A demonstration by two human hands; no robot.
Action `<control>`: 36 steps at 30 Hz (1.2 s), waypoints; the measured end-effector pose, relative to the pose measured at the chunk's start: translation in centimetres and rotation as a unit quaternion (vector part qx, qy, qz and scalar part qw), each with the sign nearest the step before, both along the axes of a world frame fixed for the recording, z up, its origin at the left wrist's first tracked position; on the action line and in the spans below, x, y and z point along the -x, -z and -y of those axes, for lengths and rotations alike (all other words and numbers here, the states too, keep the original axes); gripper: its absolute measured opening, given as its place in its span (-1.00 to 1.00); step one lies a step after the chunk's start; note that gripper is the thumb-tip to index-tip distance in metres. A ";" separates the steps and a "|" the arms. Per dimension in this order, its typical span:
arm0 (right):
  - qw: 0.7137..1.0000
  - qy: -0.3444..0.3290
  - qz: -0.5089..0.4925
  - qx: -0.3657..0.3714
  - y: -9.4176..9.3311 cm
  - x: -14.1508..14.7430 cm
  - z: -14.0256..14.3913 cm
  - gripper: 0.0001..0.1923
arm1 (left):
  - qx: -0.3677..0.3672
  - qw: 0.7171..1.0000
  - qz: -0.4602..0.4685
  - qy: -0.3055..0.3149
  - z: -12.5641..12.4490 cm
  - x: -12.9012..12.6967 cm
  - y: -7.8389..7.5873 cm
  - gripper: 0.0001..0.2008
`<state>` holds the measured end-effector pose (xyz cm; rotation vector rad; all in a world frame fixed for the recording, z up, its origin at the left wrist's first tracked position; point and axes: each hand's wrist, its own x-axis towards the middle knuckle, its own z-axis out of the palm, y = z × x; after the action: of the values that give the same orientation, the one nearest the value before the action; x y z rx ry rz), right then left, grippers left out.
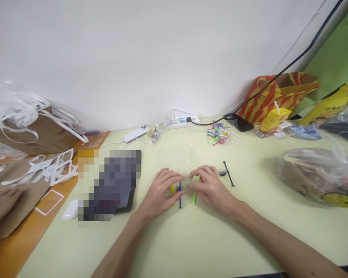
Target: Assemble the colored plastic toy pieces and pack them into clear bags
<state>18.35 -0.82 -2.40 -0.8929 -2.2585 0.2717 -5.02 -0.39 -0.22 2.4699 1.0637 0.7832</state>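
counter (191, 239): I see pale yellow-green, with an orange strip along its left edge
sticks: I see a blue stick (180, 197) and a light green stick (194, 196) between the hands, with a bit of yellow and red beside them
black stick (229, 173): all black
paper bag (278, 94): red and yellow stripes
drink carton (274, 117): yellow
power strip (181, 121): white, with a black cable
wall (150, 54): plain white
paper cutouts (50, 168): white on brown
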 end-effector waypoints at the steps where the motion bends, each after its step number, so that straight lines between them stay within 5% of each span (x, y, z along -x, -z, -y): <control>1: 1.000 -0.004 -0.013 -0.005 -0.1 0.1 0.1 -0.74 | -0.004 1.000 0.011 0.008 0.0 -0.1 0.2 -0.67; 12: 0.993 -0.021 -0.094 0.061 -1.2 0.3 0.5 -0.83 | -0.019 0.996 0.084 0.030 0.4 -0.8 0.8 -0.78; 21: 0.992 -0.046 0.098 0.059 -2.2 -1.1 0.2 -0.83 | -0.017 0.997 0.081 -0.014 0.5 -0.2 0.6 -0.83; 36: 0.982 -0.084 0.168 0.016 -1.6 -0.4 0.1 -0.67 | 0.003 0.993 0.105 -0.051 0.2 0.1 0.7 -0.78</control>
<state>18.78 -0.91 -0.78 -0.8135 -2.6553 0.2468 -5.13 -0.64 -0.95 2.2822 1.1167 1.0426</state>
